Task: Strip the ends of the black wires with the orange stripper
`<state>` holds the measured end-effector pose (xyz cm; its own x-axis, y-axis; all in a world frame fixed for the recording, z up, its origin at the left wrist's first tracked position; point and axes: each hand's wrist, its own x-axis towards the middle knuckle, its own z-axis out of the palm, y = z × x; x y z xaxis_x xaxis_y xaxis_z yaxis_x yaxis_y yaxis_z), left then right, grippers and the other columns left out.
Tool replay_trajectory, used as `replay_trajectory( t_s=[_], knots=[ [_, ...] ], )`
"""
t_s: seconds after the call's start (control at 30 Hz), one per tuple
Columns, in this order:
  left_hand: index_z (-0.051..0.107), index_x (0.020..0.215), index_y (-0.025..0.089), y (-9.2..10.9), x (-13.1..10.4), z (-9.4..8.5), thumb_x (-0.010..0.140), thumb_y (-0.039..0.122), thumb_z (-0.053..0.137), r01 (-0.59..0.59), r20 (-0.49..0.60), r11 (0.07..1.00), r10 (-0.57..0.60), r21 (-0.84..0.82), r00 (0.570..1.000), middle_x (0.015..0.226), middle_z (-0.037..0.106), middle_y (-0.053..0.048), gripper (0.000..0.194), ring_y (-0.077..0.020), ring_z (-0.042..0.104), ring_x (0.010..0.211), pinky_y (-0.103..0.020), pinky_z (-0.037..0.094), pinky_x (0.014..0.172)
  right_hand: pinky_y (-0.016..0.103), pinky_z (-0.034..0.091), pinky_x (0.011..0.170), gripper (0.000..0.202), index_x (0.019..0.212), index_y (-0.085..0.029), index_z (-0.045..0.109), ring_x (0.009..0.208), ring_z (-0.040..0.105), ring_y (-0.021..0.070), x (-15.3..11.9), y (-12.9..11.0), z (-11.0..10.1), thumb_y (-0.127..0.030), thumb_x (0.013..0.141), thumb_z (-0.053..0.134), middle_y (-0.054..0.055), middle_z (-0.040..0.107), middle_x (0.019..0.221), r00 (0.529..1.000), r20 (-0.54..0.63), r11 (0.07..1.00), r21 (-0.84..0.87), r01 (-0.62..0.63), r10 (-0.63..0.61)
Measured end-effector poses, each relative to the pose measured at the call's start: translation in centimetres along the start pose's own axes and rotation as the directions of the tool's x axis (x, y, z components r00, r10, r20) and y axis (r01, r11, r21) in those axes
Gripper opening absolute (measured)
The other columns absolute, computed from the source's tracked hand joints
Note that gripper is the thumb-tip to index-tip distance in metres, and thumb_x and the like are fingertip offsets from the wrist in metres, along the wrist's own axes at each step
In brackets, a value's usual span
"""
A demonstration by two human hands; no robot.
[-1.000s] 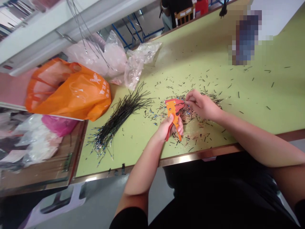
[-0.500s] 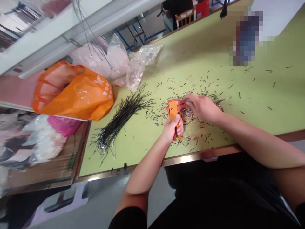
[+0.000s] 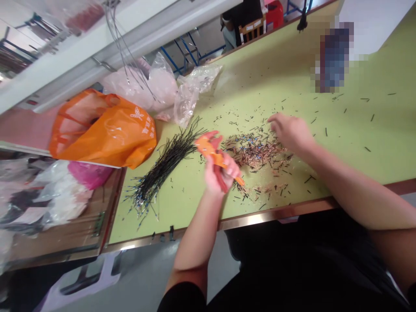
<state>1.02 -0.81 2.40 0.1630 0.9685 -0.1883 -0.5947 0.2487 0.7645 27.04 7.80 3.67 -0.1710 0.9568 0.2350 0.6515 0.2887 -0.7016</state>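
My left hand (image 3: 218,173) is wrapped around the handles of an orange and red wire stripper (image 3: 208,147), slightly blurred, its jaws aimed up and left near the ends of a bundle of black wires (image 3: 167,162). My right hand (image 3: 294,132) hovers at the right edge of a heap of wire scraps (image 3: 255,149), fingertips pinched together. Whatever they hold, if anything, is too small to tell. Copper strands and short black cut-off pieces make up the heap. Some blue-tipped ends show at the lower end of the bundle.
An orange bag (image 3: 110,130) and clear plastic bags (image 3: 185,91) lie left on the green table (image 3: 351,143). Thin cables (image 3: 121,43) hang from a shelf above. A black plug (image 3: 302,21) sits at the far edge. Beyond it, a person (image 3: 242,19) is partly visible.
My left hand has moved left with the wire stripper, tilting it toward the bundle. My right hand has drawn away to the right, leaving the stripper's jaws and uncovering the scrap heap.
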Motion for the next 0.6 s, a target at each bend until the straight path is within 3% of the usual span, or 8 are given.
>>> replay_trajectory(
  t_s=[0.07, 0.17, 0.27, 0.37, 0.47, 0.6],
  knots=[
    [0.055, 0.068, 0.023, 1.7, -0.1, -0.4, 0.102, 0.080, 0.038, -0.109, -0.106, 0.992, 0.102, -0.064, 0.989, 0.054, 0.043, 0.003, 0.069, -0.0111, 0.042, 0.045, -0.027, 0.047, 0.050, 0.033, 0.040, 0.047, 0.024, 0.119, -0.019, 0.069, 0.052, 0.052, 0.0143, 0.7, 1.5, -1.5, -0.023, 0.109, 0.047, 0.010, 0.077, 0.094, 0.989, -0.099, 0.994, 0.024, -0.105, 0.106],
    [0.056, 0.069, 0.023, 2.7, 0.0, -0.5, 0.102, 0.081, 0.033, -0.052, -0.105, 0.994, 0.042, -0.095, 0.994, 0.055, 0.043, 0.003, 0.071, -0.0108, 0.041, 0.046, -0.027, 0.047, 0.051, 0.034, 0.049, 0.054, 0.016, 0.114, -0.020, 0.064, 0.068, 0.063, 0.0190, 0.7, 1.7, -1.6, -0.020, 0.107, 0.050, 0.010, 0.077, 0.097, 0.994, -0.060, 0.985, 0.150, -0.082, 0.091],
    [0.056, 0.070, 0.023, 1.9, 0.1, -0.3, 0.097, 0.087, 0.031, 0.099, -0.029, 0.995, -0.100, -0.032, 0.995, 0.057, 0.048, 0.001, 0.074, -0.0133, 0.046, 0.048, -0.030, 0.048, 0.052, 0.037, 0.056, 0.065, 0.008, 0.110, -0.024, 0.059, 0.080, 0.068, 0.0212, -0.6, 0.1, 0.9, -0.025, 0.108, 0.052, 0.009, 0.075, 0.095, 0.990, 0.083, 0.931, 0.356, 0.081, -0.118],
    [0.060, 0.074, 0.022, 0.6, 0.1, -0.1, 0.089, 0.095, 0.037, 0.203, 0.110, 0.976, -0.211, 0.073, 0.971, 0.059, 0.055, -0.002, 0.078, -0.0179, 0.057, 0.054, -0.035, 0.053, 0.058, 0.037, 0.056, 0.071, 0.007, 0.110, -0.025, 0.054, 0.078, 0.067, 0.0186, -2.1, -1.6, 3.7, -0.032, 0.109, 0.052, 0.005, 0.075, 0.093, 0.938, 0.136, 0.819, 0.537, 0.202, -0.320],
    [0.064, 0.079, 0.020, -0.4, -0.1, -0.1, 0.080, 0.100, 0.047, 0.285, 0.254, 0.948, -0.312, 0.138, 0.915, 0.063, 0.060, -0.006, 0.082, -0.0255, 0.068, 0.066, -0.040, 0.057, 0.065, 0.037, 0.056, 0.072, 0.009, 0.109, -0.026, 0.052, 0.078, 0.068, 0.0185, -2.9, -2.3, 5.1, -0.034, 0.110, 0.050, 0.005, 0.075, 0.094, 0.916, 0.134, 0.766, 0.600, 0.230, -0.379],
    [0.064, 0.084, 0.019, -1.0, -0.2, -0.1, 0.080, 0.100, 0.047, 0.361, 0.277, 0.930, -0.367, 0.074, 0.888, 0.070, 0.065, -0.009, 0.083, -0.0319, 0.074, 0.081, -0.043, 0.059, 0.070, 0.038, 0.057, 0.073, 0.014, 0.107, -0.027, 0.054, 0.077, 0.069, 0.0198, -3.3, -2.2, 5.5, -0.039, 0.110, 0.050, 0.004, 0.074, 0.092, 0.912, 0.192, 0.781, 0.596, 0.184, -0.361]
  ],
)
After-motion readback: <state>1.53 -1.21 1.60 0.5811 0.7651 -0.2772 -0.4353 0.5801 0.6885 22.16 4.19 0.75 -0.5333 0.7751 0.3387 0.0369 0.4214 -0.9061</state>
